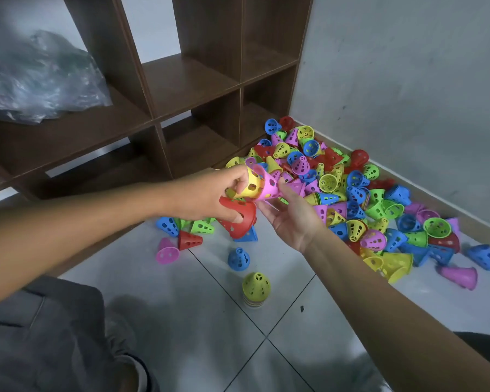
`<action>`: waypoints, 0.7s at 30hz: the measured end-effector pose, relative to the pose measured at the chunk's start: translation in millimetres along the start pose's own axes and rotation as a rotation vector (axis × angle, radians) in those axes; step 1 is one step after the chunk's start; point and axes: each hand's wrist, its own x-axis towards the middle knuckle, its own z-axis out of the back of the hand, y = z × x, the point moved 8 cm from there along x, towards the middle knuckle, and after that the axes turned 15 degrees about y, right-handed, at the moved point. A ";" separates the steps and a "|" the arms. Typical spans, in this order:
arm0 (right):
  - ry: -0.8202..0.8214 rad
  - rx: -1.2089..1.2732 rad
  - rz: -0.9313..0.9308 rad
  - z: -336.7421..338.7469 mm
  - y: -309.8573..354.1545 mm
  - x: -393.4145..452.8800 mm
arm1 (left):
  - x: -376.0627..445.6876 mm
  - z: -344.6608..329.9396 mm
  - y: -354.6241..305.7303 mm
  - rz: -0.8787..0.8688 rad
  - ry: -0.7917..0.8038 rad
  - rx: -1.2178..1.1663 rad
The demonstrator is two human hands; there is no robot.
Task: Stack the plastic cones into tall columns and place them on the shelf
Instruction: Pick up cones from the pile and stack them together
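Left hand [210, 198]: fingers curled round a yellow cone [251, 184] nested with a pink cone [268, 186], lying sideways above the floor; lower fingers also hooked on a red cone [242, 219] hanging beneath.
Right hand [290, 219]: palm up, fingers relaxed and spread, fingertips just beside the pink cone's rim; contact not clear, nothing gripped.
Loose heap of cones [357, 193]: red, blue, green, yellow, pink, all perforated; piled on the tiled floor [198, 321] in the corner between wall [408, 80] and wooden shelf [198, 80], lying in every direction.
Short standing stack [256, 290]: yellow cone on top, striped rims below; upright on the floor, near the person, apart from the heap.
Strays: blue cone [238, 259], red cone [189, 240], pink cone lying open-end forward [167, 252], between stack and shelf base.
Crumpled clear plastic bag [40, 77]: on a left compartment of the shelf.
Grey trouser leg [46, 335]: lower left.
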 end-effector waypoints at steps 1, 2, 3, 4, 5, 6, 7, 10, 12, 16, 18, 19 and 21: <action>0.018 -0.021 -0.013 -1.6 -4.2 1.5 | 1.4 -0.6 2.6 0.008 0.034 -0.008; 0.045 -0.048 -0.034 -4.0 -8.9 2.8 | 2.7 -1.2 5.8 0.013 0.062 -0.016; 0.080 -0.073 -0.058 -6.7 -14.5 3.9 | 3.6 -2.2 7.9 0.013 0.087 -0.025; 0.117 -0.096 -0.084 -9.0 -20.4 4.1 | 4.1 -4.2 9.3 0.005 0.109 -0.039; 0.153 -0.110 -0.106 -10.8 -25.7 4.0 | 4.4 -6.4 9.6 -0.005 0.126 -0.060; 0.179 -0.113 -0.122 -12.2 -29.7 2.5 | 4.6 -8.5 9.3 -0.019 0.138 -0.086; 0.200 -0.107 -0.129 -12.6 -32.4 1.7 | 4.6 -10.5 8.2 -0.033 0.149 -0.117; 0.209 -0.071 -0.135 -9.2 -36.5 2.5 | 3.3 -12.1 0.7 -0.072 0.161 -0.227; 0.185 -0.056 -0.109 -5.1 -37.0 3.6 | 1.8 -9.9 -2.7 -0.095 0.166 -0.296; 0.101 0.008 -0.026 6.5 -23.5 2.8 | -3.3 5.0 0.9 -0.079 0.101 -0.508; 0.102 0.053 -0.014 6.3 -18.7 2.0 | -4.7 11.6 11.2 -0.026 0.036 -0.601; 0.099 0.069 -0.013 5.9 -17.9 1.5 | -5.3 12.8 16.5 -0.004 0.009 -0.679; 0.103 0.086 -0.021 3.5 -20.6 1.6 | -6.0 11.8 25.2 0.003 -0.037 -0.886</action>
